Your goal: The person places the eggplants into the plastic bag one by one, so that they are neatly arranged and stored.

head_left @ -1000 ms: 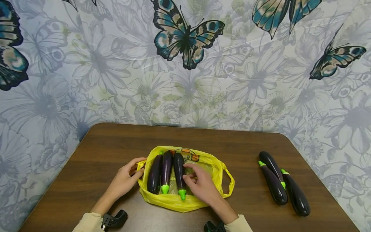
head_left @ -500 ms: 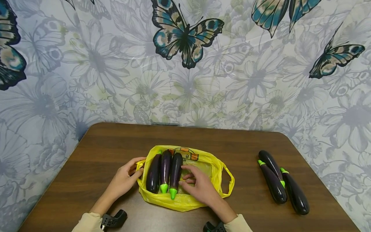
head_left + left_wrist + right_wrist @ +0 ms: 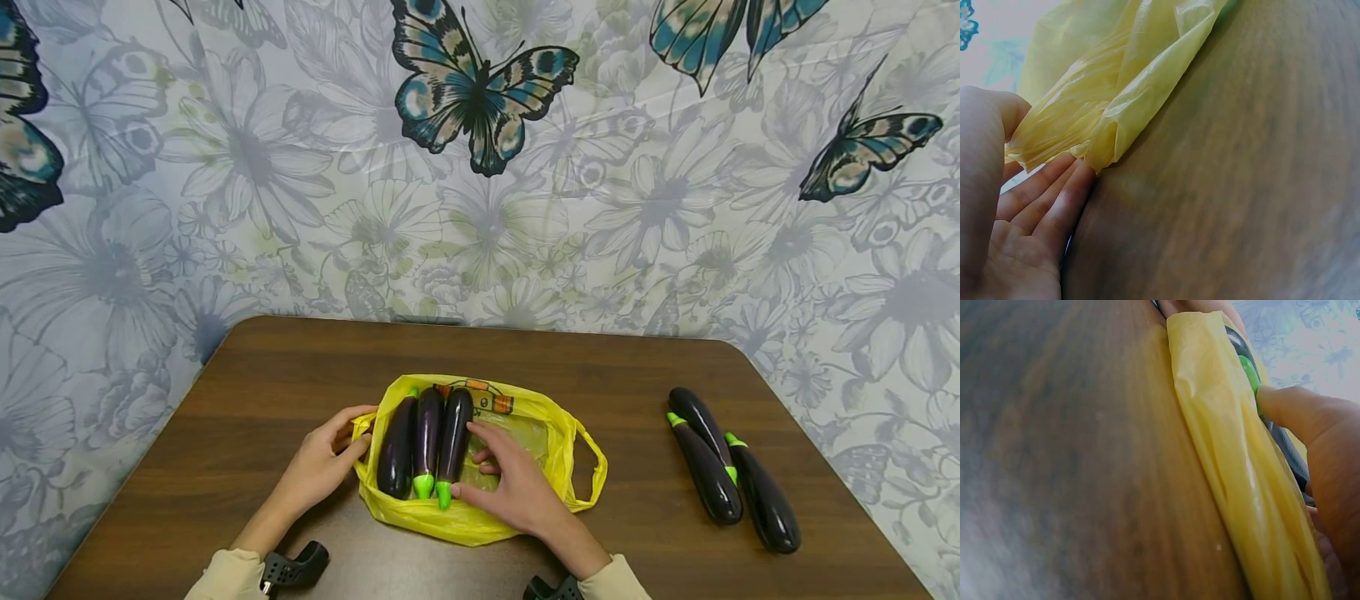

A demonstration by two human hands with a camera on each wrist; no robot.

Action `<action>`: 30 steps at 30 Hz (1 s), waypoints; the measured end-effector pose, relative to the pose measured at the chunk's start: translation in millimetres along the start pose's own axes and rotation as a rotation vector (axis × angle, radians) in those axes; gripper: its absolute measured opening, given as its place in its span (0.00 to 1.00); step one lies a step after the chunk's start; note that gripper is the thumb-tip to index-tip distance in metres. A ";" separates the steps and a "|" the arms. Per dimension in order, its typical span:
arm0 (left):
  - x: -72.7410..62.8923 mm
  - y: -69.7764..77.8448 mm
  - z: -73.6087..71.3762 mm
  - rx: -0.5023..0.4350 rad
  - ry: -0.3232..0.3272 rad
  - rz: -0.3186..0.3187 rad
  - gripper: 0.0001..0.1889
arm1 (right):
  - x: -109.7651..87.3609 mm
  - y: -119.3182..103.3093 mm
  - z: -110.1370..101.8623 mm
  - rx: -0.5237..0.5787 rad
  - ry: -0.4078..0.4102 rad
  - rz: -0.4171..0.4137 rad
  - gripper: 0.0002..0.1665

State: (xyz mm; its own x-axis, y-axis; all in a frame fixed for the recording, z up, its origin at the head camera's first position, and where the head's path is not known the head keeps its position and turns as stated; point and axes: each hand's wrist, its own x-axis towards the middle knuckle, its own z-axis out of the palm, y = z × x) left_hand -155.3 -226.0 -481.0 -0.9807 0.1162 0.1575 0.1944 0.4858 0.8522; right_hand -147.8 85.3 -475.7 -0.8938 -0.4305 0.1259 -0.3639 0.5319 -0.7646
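An opened-out yellow plastic bag (image 3: 450, 527) lies on the table with three eggplants side by side in its left half. The left eggplant (image 3: 397, 454) has its green cap at the far end; the middle eggplant (image 3: 427, 433) and the right eggplant (image 3: 454, 433) have theirs toward me. My left hand (image 3: 322, 461) pinches the gathered plastic at the bag's left side, thumb on one face and fingers on the other in the left wrist view. With extended forefinger and thumb (image 3: 1291, 409), my right hand (image 3: 517, 487) touches the right eggplant, the thumb at its green cap.
Three more eggplants (image 3: 708, 479) lie in a loose group on the table's right side. The bag's right handle loop (image 3: 600, 475) spreads onto the brown table (image 3: 262, 375). A butterfly-patterned wall (image 3: 487, 250) rises behind.
The right eggplant has shifted left against the middle one, turning slightly, with my right hand following it. The right thumb has moved down to the green cap. My left hand stays put.
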 end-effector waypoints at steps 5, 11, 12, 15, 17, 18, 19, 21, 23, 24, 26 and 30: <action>0.6 -0.7 -0.3 0.017 -0.003 -0.006 0.22 | 0.8 -0.3 -0.1 0.002 0.002 -0.008 0.49; 0.5 -0.5 -0.6 0.036 0.002 -0.014 0.23 | 1.4 -1.8 -1.1 0.009 0.003 -0.011 0.48; 0.3 -0.5 -0.5 0.034 0.004 -0.021 0.23 | 1.3 -2.2 -1.2 0.009 0.004 -0.011 0.48; -0.5 -0.4 -0.3 0.042 0.005 -0.028 0.23 | 0.8 -3.4 -1.2 0.027 0.012 -0.014 0.46; -0.9 -0.3 -0.1 0.040 0.005 -0.036 0.23 | 0.1 -4.3 -1.2 0.050 0.021 -0.019 0.44; -1.0 -0.2 0.0 0.035 0.005 -0.042 0.23 | -0.4 -4.6 -1.2 0.062 0.029 -0.022 0.43; -1.0 -0.1 0.2 0.033 0.004 -0.043 0.23 | -1.0 -4.9 -1.3 0.074 0.041 -0.027 0.41; -1.0 0.1 0.6 0.028 0.000 -0.046 0.23 | -2.7 -5.0 -1.7 0.086 0.076 -0.044 0.38; -0.8 0.3 1.0 0.026 -0.002 -0.042 0.23 | -4.6 -4.6 -2.6 0.081 0.120 -0.074 0.35; -0.7 0.3 1.1 0.026 -0.004 -0.040 0.23 | -5.7 -4.3 -3.2 0.078 0.147 -0.095 0.33; -0.6 0.2 1.1 0.026 -0.004 -0.038 0.23 | -7.9 -3.2 -4.9 0.060 0.198 -0.147 0.31; -0.6 -0.3 1.4 0.019 -0.004 -0.038 0.23 | -13.7 0.9 -9.6 -0.003 0.293 -0.264 0.29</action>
State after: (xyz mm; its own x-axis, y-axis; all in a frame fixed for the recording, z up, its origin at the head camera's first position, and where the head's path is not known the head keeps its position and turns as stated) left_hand -154.8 -225.0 -482.1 -0.9872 0.1008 0.1234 0.1577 0.5065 0.8477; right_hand -138.5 98.6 -472.1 -0.8059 -0.3266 0.4938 -0.5919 0.4327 -0.6800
